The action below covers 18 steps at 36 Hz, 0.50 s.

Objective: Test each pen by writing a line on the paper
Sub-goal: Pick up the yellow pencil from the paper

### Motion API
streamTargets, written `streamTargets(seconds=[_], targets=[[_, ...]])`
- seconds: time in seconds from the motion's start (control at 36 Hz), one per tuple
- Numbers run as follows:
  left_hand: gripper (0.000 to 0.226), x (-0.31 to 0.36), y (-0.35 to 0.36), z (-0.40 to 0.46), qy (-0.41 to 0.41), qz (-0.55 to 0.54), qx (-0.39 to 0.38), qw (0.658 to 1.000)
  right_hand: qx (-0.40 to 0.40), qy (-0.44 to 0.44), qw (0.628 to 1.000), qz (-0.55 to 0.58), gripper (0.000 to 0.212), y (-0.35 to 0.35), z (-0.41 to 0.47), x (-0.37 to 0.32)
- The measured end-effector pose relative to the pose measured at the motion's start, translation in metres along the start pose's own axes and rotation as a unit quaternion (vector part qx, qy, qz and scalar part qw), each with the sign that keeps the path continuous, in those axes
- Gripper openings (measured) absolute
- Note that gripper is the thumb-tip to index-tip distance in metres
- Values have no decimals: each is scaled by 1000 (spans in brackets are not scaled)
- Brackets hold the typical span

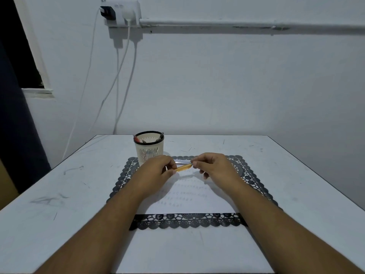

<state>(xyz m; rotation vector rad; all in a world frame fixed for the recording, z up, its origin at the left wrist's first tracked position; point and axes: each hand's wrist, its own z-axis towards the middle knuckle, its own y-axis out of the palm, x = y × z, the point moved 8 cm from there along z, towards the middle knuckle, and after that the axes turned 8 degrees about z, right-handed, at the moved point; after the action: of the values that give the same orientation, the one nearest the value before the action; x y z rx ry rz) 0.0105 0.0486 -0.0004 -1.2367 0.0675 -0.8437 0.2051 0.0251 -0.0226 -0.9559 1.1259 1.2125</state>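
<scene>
An orange translucent pen [183, 167] hangs level above the white paper [189, 200]. My left hand [156, 171] pinches its left end and my right hand [211, 165] pinches its right end. Several rows of small scribbles mark the paper, which lies on a black lace placemat [187, 222]. Behind my left hand stands a white slotted pen holder [149, 148] with a black rim. A few pens stick out of it. A clear pen or cap [182, 161] lies on the mat just behind the orange pen.
The white table [59, 204] carries scuffs and pen marks. The wall runs along its far edge, with a socket block [120, 13] and white cables [118, 76] hanging down at the back left.
</scene>
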Motion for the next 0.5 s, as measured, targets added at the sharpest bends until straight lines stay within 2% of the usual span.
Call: streamTargets(seconds=[0.25,0.5], targets=[[9,3,-1,0,11,-3,8,1000,-7,-13,1000,-11,2,-1,1,-4],[6,6,-1,-1,26,-6,12,1000,-5,-6,1000,-23,7,0,-3,-5]])
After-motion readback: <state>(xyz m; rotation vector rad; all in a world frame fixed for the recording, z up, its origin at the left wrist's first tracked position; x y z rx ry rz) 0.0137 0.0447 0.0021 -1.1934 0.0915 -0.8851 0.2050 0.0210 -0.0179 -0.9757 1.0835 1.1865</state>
